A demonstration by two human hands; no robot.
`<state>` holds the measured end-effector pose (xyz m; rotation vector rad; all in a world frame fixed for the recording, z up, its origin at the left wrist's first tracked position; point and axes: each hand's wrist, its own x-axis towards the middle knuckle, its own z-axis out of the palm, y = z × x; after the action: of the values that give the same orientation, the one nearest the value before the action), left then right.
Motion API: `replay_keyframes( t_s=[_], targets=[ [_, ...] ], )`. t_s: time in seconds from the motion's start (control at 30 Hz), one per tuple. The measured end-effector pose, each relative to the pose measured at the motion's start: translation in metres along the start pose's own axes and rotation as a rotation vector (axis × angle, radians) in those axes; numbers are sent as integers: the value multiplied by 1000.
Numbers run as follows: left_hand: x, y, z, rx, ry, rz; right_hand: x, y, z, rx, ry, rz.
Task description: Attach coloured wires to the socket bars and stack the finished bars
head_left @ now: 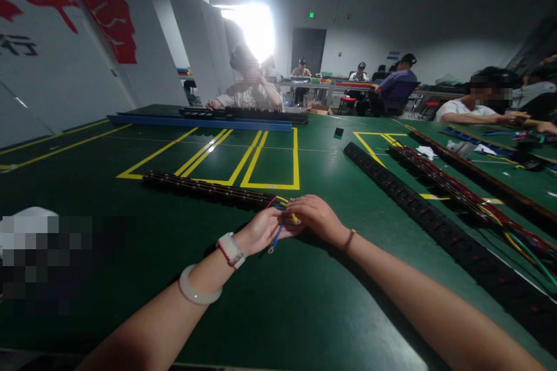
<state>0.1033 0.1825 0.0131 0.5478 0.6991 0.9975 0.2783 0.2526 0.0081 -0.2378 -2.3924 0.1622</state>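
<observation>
My left hand (263, 231) and my right hand (315, 217) meet at the right end of a long black power strip (209, 188) lying on the green table (270, 313). Both hands are closed around the loose wires (281, 211) that come out of the strip's end. A blue wire (275, 239) with a ring terminal hangs below my left hand's fingers. Red and yellow wire ends show between the two hands. My left wrist carries a watch and a pale bangle, my right wrist a bead bracelet.
A second long black strip (418, 208) runs diagonally at the right, beside another strip with coloured wiring (461, 197). Yellow tape lines (261, 162) mark the table. Another person (248, 90) sits across, behind a blue rail (200, 122). More people work at right and at the back.
</observation>
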Motion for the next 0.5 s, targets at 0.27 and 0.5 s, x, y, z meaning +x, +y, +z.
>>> replay_keyframes(
  t_s=[0.27,0.5],
  targets=[
    [0,-3,2,150,-57,23,32,-6,15,30,209,268],
    [3,-5,5,174,1,77,83,-13,45,-42,55,227]
  ],
)
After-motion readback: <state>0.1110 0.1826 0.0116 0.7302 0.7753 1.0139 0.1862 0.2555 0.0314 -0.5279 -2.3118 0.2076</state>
